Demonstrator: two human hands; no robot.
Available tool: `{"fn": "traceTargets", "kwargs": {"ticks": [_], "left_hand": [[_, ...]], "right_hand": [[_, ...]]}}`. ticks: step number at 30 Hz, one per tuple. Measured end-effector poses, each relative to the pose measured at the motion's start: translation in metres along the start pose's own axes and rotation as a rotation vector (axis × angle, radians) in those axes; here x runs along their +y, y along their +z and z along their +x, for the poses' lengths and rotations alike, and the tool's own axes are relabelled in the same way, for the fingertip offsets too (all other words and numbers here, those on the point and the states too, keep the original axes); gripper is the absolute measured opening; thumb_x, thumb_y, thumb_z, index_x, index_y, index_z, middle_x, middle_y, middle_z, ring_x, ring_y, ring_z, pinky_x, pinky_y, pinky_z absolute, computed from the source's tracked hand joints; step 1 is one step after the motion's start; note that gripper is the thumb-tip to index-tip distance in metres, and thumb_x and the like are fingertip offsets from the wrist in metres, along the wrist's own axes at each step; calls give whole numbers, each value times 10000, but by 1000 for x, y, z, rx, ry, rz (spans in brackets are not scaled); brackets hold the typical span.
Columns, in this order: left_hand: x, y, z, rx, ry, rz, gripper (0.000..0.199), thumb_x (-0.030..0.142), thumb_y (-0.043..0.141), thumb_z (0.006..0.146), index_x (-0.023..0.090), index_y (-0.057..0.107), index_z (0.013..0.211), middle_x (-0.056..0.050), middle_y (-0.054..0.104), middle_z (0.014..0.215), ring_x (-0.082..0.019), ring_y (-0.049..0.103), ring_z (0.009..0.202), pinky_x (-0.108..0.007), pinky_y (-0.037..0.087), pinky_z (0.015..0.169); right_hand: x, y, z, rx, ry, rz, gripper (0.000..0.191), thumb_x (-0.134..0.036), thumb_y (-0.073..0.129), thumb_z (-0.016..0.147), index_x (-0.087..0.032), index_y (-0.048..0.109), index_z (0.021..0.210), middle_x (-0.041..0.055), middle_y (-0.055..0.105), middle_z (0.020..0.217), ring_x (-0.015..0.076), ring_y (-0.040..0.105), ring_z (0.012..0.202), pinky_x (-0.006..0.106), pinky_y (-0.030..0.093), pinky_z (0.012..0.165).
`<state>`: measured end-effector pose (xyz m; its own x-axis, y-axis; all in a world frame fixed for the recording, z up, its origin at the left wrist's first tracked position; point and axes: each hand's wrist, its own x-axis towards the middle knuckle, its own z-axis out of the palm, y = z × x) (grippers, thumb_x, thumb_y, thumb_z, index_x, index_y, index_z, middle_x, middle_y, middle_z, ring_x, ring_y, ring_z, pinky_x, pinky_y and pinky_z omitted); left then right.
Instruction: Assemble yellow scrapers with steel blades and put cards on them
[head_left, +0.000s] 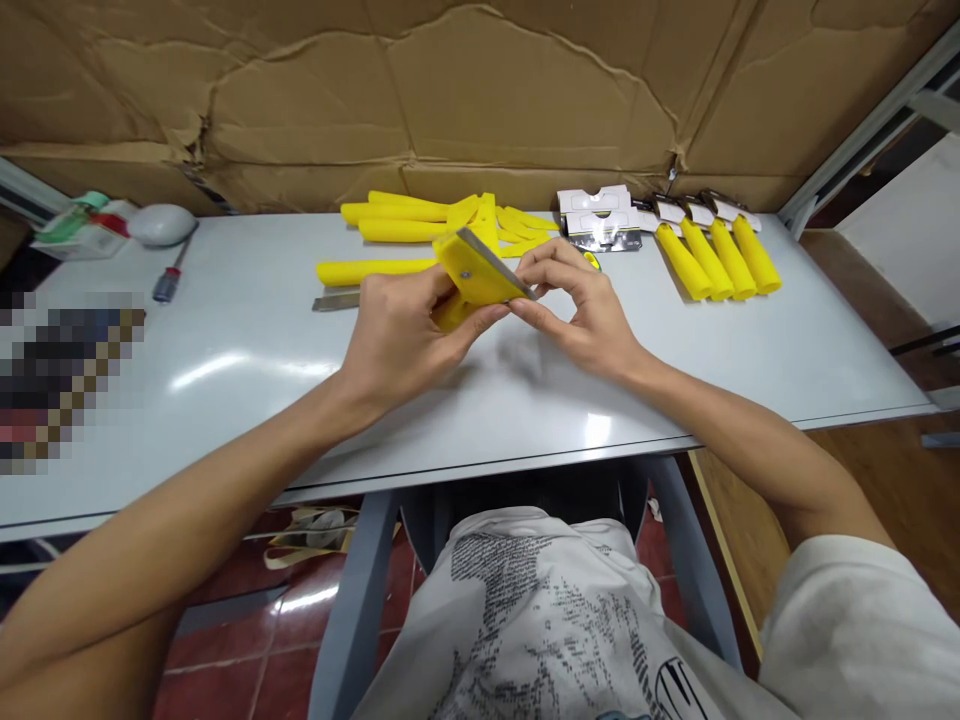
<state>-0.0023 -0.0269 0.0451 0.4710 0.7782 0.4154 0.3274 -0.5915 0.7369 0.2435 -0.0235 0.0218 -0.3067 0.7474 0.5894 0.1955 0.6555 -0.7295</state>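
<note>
Above a pale table point(225, 420), the left hand point(401, 325) grips a yellow tool point(476, 278); the right hand point(592, 315) pinches its metal edge point(497, 262).

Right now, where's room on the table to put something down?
Two bare patches of table: between the screwdriver and the metal strip, and between the four yellow tubes and the front-right edge. Crowded along the cardboard, with yellow pieces and packaging cards.
</note>
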Motion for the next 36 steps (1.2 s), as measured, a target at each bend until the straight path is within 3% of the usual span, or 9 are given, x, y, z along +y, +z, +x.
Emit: {"fn": "traceTargets", "kwargs": {"ticks": [3,6,9,12,21,26,29,33,36], "left_hand": [[-7,6,-2,201,122,300,407,588,810,1063,279,628,871,20,603,715,-169,487,603,-362,367,622],[-19,13,-4,204,194,370,304,521,786,1050,289,640,921,-5,624,760,-217,596,676,-374,420,681],[-33,16,-5,151,235,426,200,456,819,993,291,706,995,-32,680,822,-243,633,715,-375,412,690],[-42,16,-3,81,359,563,160,408,788,972,277,712,922,-29,650,741,-234,589,665,-364,315,631],[-57,17,6,-27,534,808,260,307,622,1054,260,690,807,-44,633,674,-234,591,619,-354,305,575],[-64,12,8,-60,519,819,264,322,619,1059,268,703,815,-45,632,673,-235,559,614,-347,317,577],[-63,10,12,-69,522,808,284,315,602,1080,262,692,816,-47,629,683,-241,580,641,-347,328,599],[-55,12,21,-119,554,748,323,293,539,1123,258,663,827,-52,638,706,-249,587,670,-359,309,604],[-51,17,31,-173,533,730,343,220,482,1125,260,641,823,-40,587,678,-241,519,635,-374,311,596]], "right_hand": [[1,-4,1,-49,-86,-104,370,-619,719,1116,-263,821,1124,113,794,1247,269,703,1167,451,637,1047],[3,-9,1,-95,-147,-192,178,-357,672,1104,-271,811,1174,102,811,1263,270,728,1168,468,628,1073],[7,-16,2,-148,-223,-225,332,-132,601,974,-247,832,1184,94,816,1240,265,754,1178,471,616,1098],[11,-23,4,-216,-253,-244,436,-60,560,866,-228,869,1125,88,821,1215,260,765,1177,459,619,1077],[13,-30,9,-233,-141,-363,448,-72,559,919,-262,919,1105,73,847,1202,258,786,1146,450,630,1054],[14,-57,14,-89,149,-774,365,-274,682,1025,-227,866,1337,167,827,1234,362,770,1093,570,622,1048],[26,-74,11,-165,347,-959,607,-443,788,1008,-178,757,1554,233,818,1223,453,755,1111,661,609,1033],[43,-82,11,-305,393,-847,776,-311,793,941,-152,624,1681,209,822,1211,432,754,1153,602,637,1026],[42,-81,17,-154,391,-534,833,-376,766,964,-199,521,1741,132,807,1156,312,752,919,501,670,905]]}}
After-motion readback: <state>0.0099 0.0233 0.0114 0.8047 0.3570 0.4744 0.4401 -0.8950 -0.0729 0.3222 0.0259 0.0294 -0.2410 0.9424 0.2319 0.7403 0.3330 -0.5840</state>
